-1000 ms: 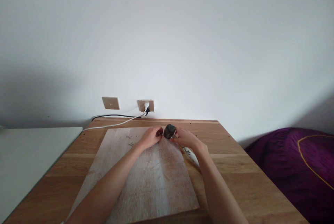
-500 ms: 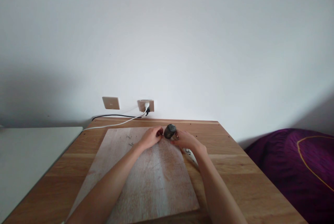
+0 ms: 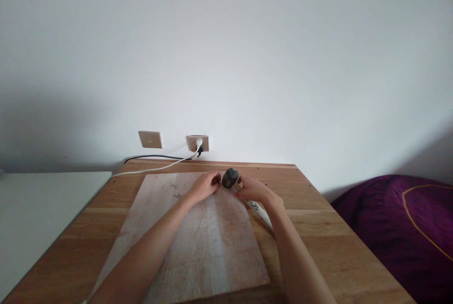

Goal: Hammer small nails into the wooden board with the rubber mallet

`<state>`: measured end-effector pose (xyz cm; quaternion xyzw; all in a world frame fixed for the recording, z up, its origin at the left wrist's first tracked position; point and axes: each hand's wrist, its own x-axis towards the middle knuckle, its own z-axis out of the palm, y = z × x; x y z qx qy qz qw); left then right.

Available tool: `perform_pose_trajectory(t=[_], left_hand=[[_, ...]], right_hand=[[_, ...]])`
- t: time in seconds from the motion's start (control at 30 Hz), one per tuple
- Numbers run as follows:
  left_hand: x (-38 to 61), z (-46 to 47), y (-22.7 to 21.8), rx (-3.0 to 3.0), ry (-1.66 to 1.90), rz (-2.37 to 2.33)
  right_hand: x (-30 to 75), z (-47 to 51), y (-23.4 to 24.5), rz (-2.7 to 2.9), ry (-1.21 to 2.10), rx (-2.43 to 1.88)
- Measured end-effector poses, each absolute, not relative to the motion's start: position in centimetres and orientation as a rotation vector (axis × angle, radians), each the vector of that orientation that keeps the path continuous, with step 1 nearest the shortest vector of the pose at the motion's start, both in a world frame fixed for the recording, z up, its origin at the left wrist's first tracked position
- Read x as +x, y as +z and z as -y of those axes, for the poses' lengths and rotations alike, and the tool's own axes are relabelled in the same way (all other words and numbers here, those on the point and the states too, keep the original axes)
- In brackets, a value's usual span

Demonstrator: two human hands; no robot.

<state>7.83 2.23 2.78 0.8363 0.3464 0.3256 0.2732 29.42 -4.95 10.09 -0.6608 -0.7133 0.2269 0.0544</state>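
Observation:
A pale wooden board [image 3: 198,242] lies flat on a wooden table [image 3: 318,228]. My right hand [image 3: 253,188] is closed round a hammer with a dark head [image 3: 230,177] and a white handle [image 3: 262,212], near the board's far edge. My left hand [image 3: 205,186] rests on the board just left of the hammer head, its fingertips pinched together on something too small to make out. A few small nails [image 3: 176,195] lie on the board further left.
A wall switch [image 3: 150,139] and a socket [image 3: 198,143] with a white cable [image 3: 159,167] sit behind the table. A white surface [image 3: 38,209] adjoins on the left, a purple cushion [image 3: 399,233] on the right.
Almost nothing: the hammer head and my right hand shift by a few pixels; my left hand stays pinched in place.

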Motion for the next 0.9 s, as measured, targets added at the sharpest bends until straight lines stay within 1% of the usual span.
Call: perform_pose_trajectory(t=[0.33,0.53,0.77,0.9], left_hand=[[7.8,-2.2,2.8,2.255,0.882,-0.926],[7.8,-2.4,2.7,2.235,0.892,-0.908],[7.8,-2.2,2.9,2.239,0.88,-0.945],[7.8,-2.1,2.9,2.221,0.89,-0.924]], right_hand=[[29.3,5.0,10.1,2.196,0.772,-2.05],[29.4,5.3,11.3,2.158,0.68,-2.0],[29.9,5.8,11.4,2.195,0.86,-2.025],[30.2,6.0,12.0,2.195,0.78,-2.042]])
